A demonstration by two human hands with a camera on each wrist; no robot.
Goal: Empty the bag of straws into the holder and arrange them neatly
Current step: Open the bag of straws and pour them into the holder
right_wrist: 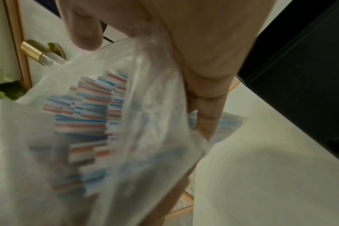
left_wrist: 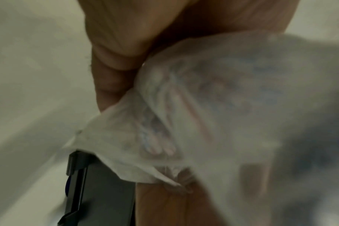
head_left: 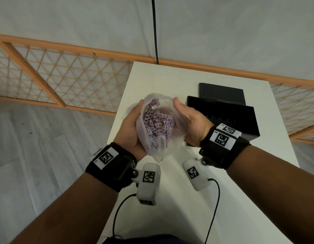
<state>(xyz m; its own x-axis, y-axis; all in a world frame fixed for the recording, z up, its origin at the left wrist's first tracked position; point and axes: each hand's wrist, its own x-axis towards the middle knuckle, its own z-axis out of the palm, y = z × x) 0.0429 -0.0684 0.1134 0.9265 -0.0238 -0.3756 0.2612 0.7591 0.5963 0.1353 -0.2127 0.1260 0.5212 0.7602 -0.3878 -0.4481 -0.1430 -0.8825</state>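
A clear plastic bag point(head_left: 159, 148) full of striped paper straws point(head_left: 158, 120) is held above the white table, its open mouth facing up toward me. My left hand point(head_left: 130, 127) grips the bag's left side and my right hand point(head_left: 189, 120) grips its right side, pulling the mouth apart. In the right wrist view the red, blue and white straws point(right_wrist: 91, 116) show through the bag point(right_wrist: 145, 122), with my fingers point(right_wrist: 205, 110) curled round the plastic. The left wrist view shows the bag point(left_wrist: 203, 107) blurred. The black box-shaped holder point(head_left: 240, 118) sits open just right of my right hand.
The holder's black lid point(head_left: 222, 93) lies behind it on the white table point(head_left: 170, 76). An orange lattice railing point(head_left: 64, 80) runs along the wall beyond the table's left edge. A black cable point(head_left: 155, 32) hangs down at the table's far edge.
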